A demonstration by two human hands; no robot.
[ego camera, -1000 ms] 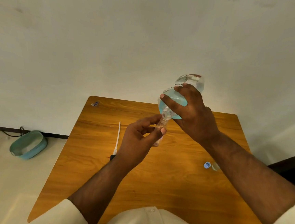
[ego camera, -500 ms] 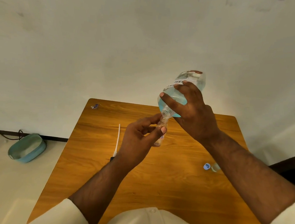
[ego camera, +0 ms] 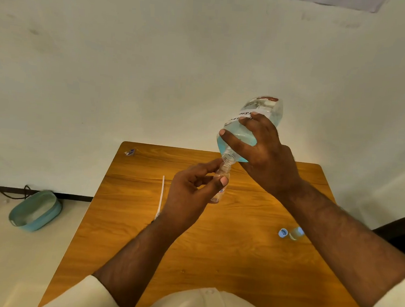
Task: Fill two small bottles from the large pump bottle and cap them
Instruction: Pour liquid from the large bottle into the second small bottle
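My right hand [ego camera: 267,156] grips the large clear bottle [ego camera: 253,118] of blue liquid, tipped neck-down with its pump removed. Its open mouth rests on the mouth of a small clear bottle [ego camera: 219,191] that my left hand [ego camera: 190,194] holds upright above the wooden table [ego camera: 236,254]. The pump's white tube [ego camera: 161,193] lies flat on the table to the left, its head hidden behind my left wrist. A second small bottle [ego camera: 296,232] stands at the right next to a blue cap [ego camera: 283,233], partly hidden by my right forearm.
A small wrapper scrap [ego camera: 130,152] lies at the table's far left corner. On the floor to the left sit a teal basin [ego camera: 35,209] and a black cable [ego camera: 2,191] along the wall. A dark chair edge [ego camera: 402,232] shows at the right.
The large bottle is tilted a little steeper over the small one. Both hands stay in nearly the same place.
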